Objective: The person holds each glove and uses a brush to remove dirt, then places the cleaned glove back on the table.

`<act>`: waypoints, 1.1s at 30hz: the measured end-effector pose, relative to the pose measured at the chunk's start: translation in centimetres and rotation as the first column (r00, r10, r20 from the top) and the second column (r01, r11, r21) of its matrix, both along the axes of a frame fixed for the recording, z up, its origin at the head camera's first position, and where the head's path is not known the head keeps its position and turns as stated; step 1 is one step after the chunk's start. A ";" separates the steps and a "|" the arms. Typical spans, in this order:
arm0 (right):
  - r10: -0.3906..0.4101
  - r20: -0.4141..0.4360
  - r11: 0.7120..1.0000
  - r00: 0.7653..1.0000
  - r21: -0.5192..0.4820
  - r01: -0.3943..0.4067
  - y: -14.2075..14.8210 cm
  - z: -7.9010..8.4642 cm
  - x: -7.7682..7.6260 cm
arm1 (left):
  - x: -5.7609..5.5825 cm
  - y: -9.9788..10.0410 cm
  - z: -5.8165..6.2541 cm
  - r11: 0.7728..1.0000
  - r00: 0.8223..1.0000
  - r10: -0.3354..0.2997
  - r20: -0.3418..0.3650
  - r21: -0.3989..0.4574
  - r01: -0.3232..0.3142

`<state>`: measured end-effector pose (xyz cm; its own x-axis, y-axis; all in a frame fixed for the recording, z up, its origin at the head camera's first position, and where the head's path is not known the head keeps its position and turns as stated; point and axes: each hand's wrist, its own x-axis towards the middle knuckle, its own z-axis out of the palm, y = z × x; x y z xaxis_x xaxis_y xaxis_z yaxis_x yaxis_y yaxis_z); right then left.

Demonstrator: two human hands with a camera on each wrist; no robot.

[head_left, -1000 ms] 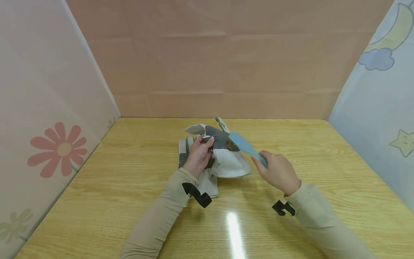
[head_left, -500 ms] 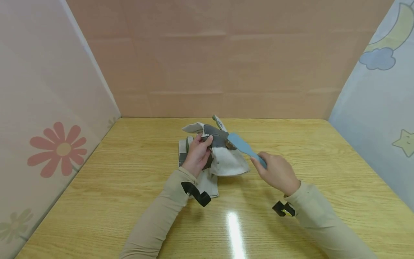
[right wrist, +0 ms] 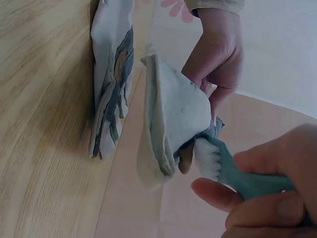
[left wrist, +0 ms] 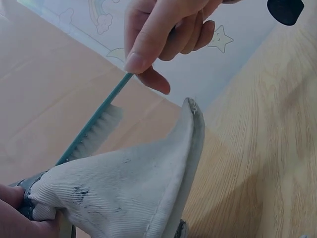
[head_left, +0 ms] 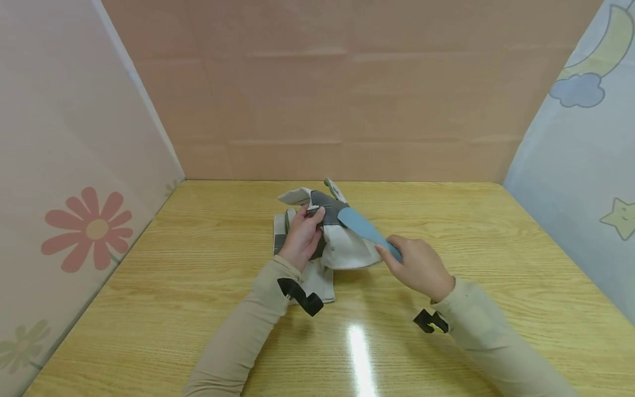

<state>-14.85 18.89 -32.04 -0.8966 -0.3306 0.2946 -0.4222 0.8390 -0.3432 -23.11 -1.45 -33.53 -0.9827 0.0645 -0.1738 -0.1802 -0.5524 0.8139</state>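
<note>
My left hand [head_left: 303,236] grips a white canvas work glove [head_left: 347,248] with dark grey patches, held up over the table with its wide cuff toward the right. A light blue brush [head_left: 366,226] is in my right hand [head_left: 420,267], its handle pinched between thumb and fingers. White bristles [right wrist: 207,157] face the glove in the right wrist view, close against its grey part. Dark smudges mark the cuff in the left wrist view. A second, matching glove [head_left: 319,282] lies on the table beneath, partly hidden by my left hand and the raised glove.
The wooden table [head_left: 188,264] runs back to a plain tan backdrop [head_left: 347,99]. Patterned panels stand at both sides, with a pink flower [head_left: 96,229] on the left one. Black wrist mounts [head_left: 300,296] hang below both sleeves.
The brush and my right hand have shifted left, so the brush head now covers more of the glove. The held glove has drifted slightly left in my left hand.
</note>
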 end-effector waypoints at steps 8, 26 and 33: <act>-0.020 -0.018 0.998 1.000 0.061 0.021 0.9 0.2 0.2 | 0.0 -0.3 0.0 1.000 1.000 0.001 -0.023 0.012 -0.001; -0.041 0.004 0.997 0.999 -0.064 0.042 0.3 -0.3 -0.4 | 0.2 -0.1 0.0 1.000 1.000 -0.011 -0.008 0.005 0.011; -0.072 0.059 0.997 0.996 -0.023 0.073 0.6 -0.5 -0.5 | 0.3 -0.1 0.1 1.000 1.000 -0.009 -0.007 0.002 0.009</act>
<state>-15.34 19.52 -32.59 -0.9337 -0.2572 0.2490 -0.3392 0.8577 -0.3863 -22.85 -1.55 -33.48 -0.9832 0.0738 -0.1671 -0.1798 -0.5521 0.8141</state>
